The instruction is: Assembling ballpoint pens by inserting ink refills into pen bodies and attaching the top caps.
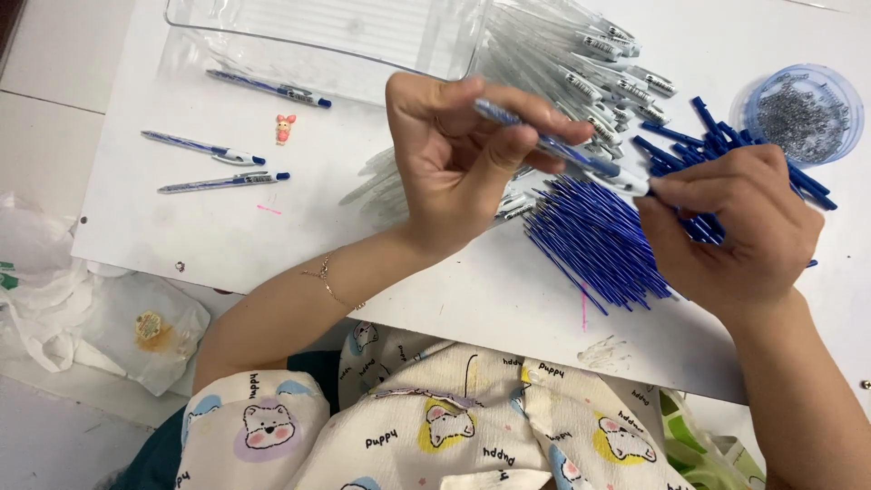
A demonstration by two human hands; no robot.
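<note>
The person's left hand (454,159) was closed around the barrel of a blue and clear plastic ballpoint pen (544,141), pinching it between thumb and fingers above the white work board (363,227). The right hand (735,227) gripped the pen's white tip end, fingers pinched tight on it, so the pen spanned the gap between the two hands, tilted down toward the right.

Directly below lay a heap of thin blue ink refills (590,240), fanned across the board, with a pile of empty clear pen barrels (581,63) behind it. Loose dark blue pen caps (699,136) lay near a round blue dish of small metal springs (803,109) at the far right. A clear plastic tray (318,36) sat at the top, and three finished blue pens (227,181) lay apart on the left beside a small pink animal figure (285,128).

The risk seemed to sit at the tip end: if the right fingers slipped while twisting or pressing, the inner spring might jump out and be lost among the refills. A misaligned tip could also cross-thread or jam. The right forearm passed close to the refill heap, and a careless sweep might scatter refills off the board's near edge.
</note>
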